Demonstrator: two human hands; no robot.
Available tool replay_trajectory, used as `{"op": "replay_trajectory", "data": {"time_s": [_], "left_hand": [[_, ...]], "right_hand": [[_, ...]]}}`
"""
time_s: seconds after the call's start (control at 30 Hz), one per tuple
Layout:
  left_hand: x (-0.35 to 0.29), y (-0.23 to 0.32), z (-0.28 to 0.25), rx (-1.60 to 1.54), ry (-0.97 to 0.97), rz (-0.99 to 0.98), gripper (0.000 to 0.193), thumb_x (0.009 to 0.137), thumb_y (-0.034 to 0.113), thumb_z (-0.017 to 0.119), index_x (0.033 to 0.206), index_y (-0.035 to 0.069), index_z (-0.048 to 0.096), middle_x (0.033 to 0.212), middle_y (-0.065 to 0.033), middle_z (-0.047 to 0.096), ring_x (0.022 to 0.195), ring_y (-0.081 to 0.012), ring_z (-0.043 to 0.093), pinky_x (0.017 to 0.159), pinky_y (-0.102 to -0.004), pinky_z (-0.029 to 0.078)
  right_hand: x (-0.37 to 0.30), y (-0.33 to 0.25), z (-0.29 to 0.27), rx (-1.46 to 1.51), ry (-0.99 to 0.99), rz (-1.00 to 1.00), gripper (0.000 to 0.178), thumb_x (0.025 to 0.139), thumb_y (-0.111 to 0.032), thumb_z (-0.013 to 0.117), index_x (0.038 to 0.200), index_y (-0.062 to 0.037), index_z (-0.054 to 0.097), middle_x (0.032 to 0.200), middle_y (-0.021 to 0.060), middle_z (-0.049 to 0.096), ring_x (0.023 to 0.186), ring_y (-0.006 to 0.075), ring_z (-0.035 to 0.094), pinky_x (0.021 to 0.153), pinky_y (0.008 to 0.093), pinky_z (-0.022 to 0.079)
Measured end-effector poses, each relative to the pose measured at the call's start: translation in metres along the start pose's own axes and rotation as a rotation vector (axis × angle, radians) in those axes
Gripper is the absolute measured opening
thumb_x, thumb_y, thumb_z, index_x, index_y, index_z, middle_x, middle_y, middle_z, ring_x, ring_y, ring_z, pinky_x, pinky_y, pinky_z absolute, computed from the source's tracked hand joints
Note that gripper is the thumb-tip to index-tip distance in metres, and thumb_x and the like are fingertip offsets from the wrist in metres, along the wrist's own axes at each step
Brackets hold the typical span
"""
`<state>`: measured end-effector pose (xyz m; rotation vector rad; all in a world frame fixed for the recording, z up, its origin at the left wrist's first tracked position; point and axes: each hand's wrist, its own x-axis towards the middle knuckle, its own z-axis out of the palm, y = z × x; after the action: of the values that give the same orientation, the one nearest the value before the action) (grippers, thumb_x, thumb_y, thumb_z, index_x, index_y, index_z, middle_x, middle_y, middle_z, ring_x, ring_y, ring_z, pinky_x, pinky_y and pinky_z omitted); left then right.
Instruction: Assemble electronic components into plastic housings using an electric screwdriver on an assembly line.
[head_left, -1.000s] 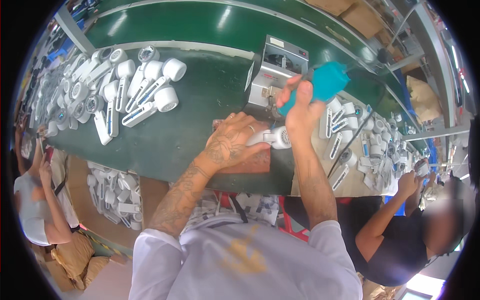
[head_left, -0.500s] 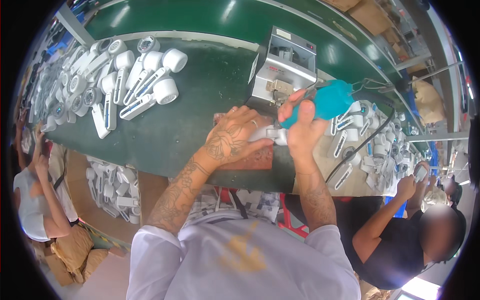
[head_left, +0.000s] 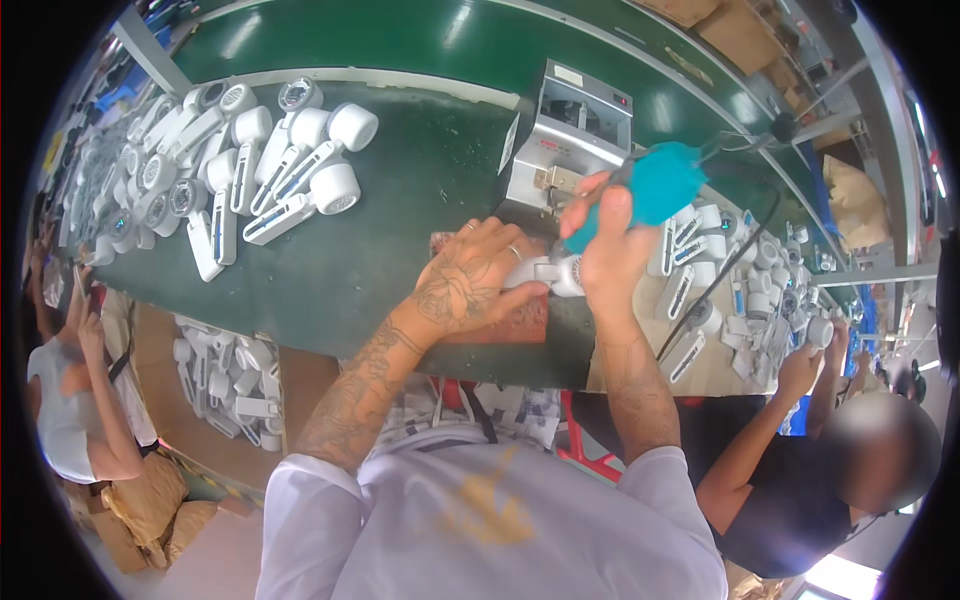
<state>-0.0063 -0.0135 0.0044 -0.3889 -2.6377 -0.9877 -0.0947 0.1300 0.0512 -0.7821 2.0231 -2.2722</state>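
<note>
My left hand point(head_left: 468, 275) is closed over the handle of a white handheld fan point(head_left: 566, 276), pressing it down on a reddish-brown mat point(head_left: 505, 328). The fan's round head sticks out to the right of my fingers, and most of its handle is hidden beneath them. In my right hand point(head_left: 612, 240) is a teal electric screwdriver point(head_left: 668, 185), gripped with the thumb along its side. It slants down and left over the fan's head. My fingers hide its tip, so I cannot see whether it touches the fan.
A silver machine point(head_left: 565, 150) stands just beyond the mat. Many white fans point(head_left: 290, 185) are piled at the left, and more lie on cardboard point(head_left: 640, 345) at the right. A black cable point(head_left: 720, 275) loops nearby. Co-workers point(head_left: 780, 480) sit at both sides.
My right hand and the screwdriver have shifted slightly to the right, showing more of the fan's head. My left hand stays on the fan. The co-worker at right has moved their hands.
</note>
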Motion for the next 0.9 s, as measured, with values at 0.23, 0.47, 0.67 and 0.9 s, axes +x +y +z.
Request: {"op": "replay_trajectory", "data": {"time_s": [0.23, 0.47, 0.67, 0.9], "left_hand": [[-0.002, -0.002, 0.003, 0.020, 0.028, 0.023, 0.032, 0.091, 0.024, 0.062, 0.119, 0.010, 0.067, 0.102, -0.0086, 0.062, 0.098, -0.0292, 0.058, 0.091, -0.0427, 0.045], [-0.001, 0.000, 0.000, -0.035, -0.014, 0.004, 0.032, 0.091, 0.026, 0.060, 0.115, 0.006, 0.066, 0.106, -0.0114, 0.061, 0.104, -0.0305, 0.057, 0.096, -0.0470, 0.044], [-0.002, -0.003, 0.004, 0.008, 0.044, 0.042, 0.033, 0.089, 0.021, 0.064, 0.120, 0.009, 0.067, 0.102, -0.0085, 0.062, 0.096, -0.0289, 0.057, 0.090, -0.0423, 0.045], [-0.002, 0.000, 0.003, -0.007, 0.006, 0.014, 0.033, 0.089, 0.023, 0.063, 0.119, 0.009, 0.066, 0.103, -0.0079, 0.061, 0.098, -0.0287, 0.057, 0.093, -0.0443, 0.045]], "right_hand": [[0.039, 0.007, 0.010, -0.013, 0.141, -0.247, 0.044, 0.100, -0.044, 0.057, 0.100, 0.0006, 0.054, 0.069, 0.0064, 0.054, 0.059, 0.0162, 0.055, 0.056, 0.0305, 0.047], [0.034, 0.011, 0.009, 0.058, 0.105, -0.154, 0.040, 0.100, -0.040, 0.060, 0.097, -0.0006, 0.053, 0.067, 0.0069, 0.053, 0.057, 0.0174, 0.054, 0.054, 0.0307, 0.046], [-0.011, -0.015, -0.005, 0.170, 0.160, -0.047, 0.039, 0.101, -0.036, 0.058, 0.103, 0.0025, 0.056, 0.068, 0.0058, 0.056, 0.057, 0.0139, 0.055, 0.053, 0.0273, 0.045], [-0.030, -0.014, -0.010, 0.199, 0.092, -0.055, 0.045, 0.098, -0.039, 0.063, 0.102, 0.0048, 0.055, 0.074, 0.0079, 0.056, 0.059, 0.0164, 0.056, 0.055, 0.0299, 0.048]]}}
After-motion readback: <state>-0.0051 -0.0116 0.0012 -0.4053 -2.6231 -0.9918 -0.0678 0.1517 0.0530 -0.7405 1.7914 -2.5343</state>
